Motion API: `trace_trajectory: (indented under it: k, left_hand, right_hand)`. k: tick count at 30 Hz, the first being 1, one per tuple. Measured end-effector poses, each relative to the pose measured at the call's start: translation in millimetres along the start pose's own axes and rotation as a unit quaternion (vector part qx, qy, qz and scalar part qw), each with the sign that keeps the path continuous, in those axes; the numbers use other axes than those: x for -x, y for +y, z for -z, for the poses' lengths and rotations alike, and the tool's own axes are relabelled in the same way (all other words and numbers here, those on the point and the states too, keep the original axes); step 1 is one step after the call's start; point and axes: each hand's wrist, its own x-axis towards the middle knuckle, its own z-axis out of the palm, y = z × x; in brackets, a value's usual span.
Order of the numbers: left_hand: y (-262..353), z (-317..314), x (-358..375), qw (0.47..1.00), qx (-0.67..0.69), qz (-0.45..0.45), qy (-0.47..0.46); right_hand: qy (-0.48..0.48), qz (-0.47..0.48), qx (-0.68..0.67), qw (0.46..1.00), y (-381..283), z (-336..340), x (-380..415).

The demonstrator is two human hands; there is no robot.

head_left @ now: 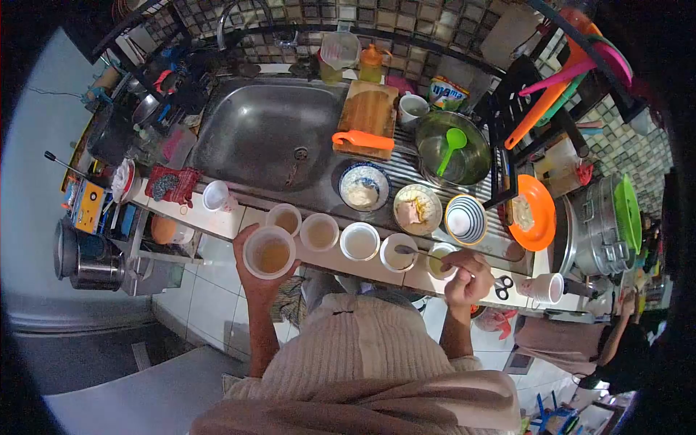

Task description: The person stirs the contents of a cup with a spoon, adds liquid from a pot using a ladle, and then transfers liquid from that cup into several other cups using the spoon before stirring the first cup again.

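My left hand (260, 289) is wrapped round a plastic cup (269, 252) of brownish liquid, held up at the counter's front edge. In my right hand (468, 278) is a metal spoon (420, 251), its bowl above a plastic cup (396, 255) in the row. Several such cups line the edge, among them a cup with pale contents (359, 241) and a cup with yellowish contents (441, 262) beside my right fingers. Behind them stand a bowl of pale paste (362, 194), a bowl with pinkish and yellow food (417, 210) and a striped bowl with white contents (465, 220).
A steel sink (254, 123) lies at the back left. Beside it are a cutting board (368, 109) with an orange-handled tool (362, 140) and a metal pan (475, 170) holding a green spoon (453, 148). Scissors (502, 287) and stacked cups (544, 288) are at right; another person (558, 341) stands there.
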Motion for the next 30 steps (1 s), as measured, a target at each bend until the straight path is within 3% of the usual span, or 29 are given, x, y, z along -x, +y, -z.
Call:
trace_trajectory:
  k: [5,10,12,15,20,23,25,27,30]
  left_hand:
    - [-2,13,-4,0.999,0.029,0.016,0.003]
    - [0,34,-11,1.000,0.010,0.009,0.006]
    - [4,42,-15,1.000,0.010,0.020,0.005]
    - [1,57,-19,1.000,-0.001,0.019,0.003]
    - [-9,79,-30,1.000,-0.028,-0.006,-0.012]
    - [-12,87,-37,1.000,0.008,0.010,-0.017]
    - [-14,92,-42,1.000,0.001,0.007,-0.027]
    - [-16,96,-47,0.999,-0.008,-0.003,-0.036]
    - [-17,102,-53,0.999,-0.003,-0.005,-0.049]
  right_hand:
    - [0.082,-0.025,-0.064,0.994,-7,-11,5]
    - [-0.020,-0.091,-0.059,0.994,-12,-55,-4]
    - [-0.164,-0.048,0.035,0.985,-13,-71,-8]
    - [-0.173,-0.099,0.052,0.979,-5,-87,1]
    - [-0.177,-0.087,0.051,0.979,-13,-98,4]
    - [-0.206,-0.144,0.002,0.968,-21,-96,4]
    - [-0.206,-0.166,0.080,0.961,-20,-93,3]
    - [-0.192,-0.117,0.145,0.964,-15,-95,7]
    - [-0.173,-0.169,0.082,0.967,-26,-101,8]
